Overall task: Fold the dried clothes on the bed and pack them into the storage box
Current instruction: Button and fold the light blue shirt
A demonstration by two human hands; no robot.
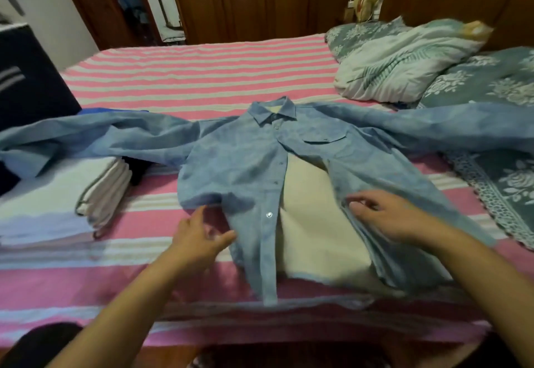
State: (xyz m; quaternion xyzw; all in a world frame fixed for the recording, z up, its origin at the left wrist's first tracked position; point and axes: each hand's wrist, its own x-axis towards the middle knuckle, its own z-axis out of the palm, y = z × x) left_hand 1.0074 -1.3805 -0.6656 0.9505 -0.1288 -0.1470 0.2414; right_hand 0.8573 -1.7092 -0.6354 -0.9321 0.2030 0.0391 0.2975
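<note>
On striped bed (202, 78): one blue shirt (239, 159), long-sleeved, laid face up, collar away from wearer of camera, sleeves spread wide to either side. Front unbuttoned and parted below chest, pale lining showing between the two panels. Not yet folded.

At left of shirt, touching its left sleeve: stack of folded clothes (72, 194), white and pale, sleeve draped over its far edge. Judged as earlier share of folding done, none of it packed. Dark box-like shape (31, 78) at far left edge, possibly the storage box; cannot tell for certain, contents hidden.

Left hand (199, 234): fingers loosely spread, not gripping, thumb and fingertips at or just touching lower left panel edge near hem. Right hand (387, 214): palm down, fingers relaxed, resting on bunched right panel, apparently flattening or gathering it; no clear pinch visible.

Remaining, by judgement: closing or smoothing of front, folding in of sleeves, folding of body, then packing of whole stack.

At right, away from hands: floral pillows and quilt (404, 58), not part of the job.
</note>
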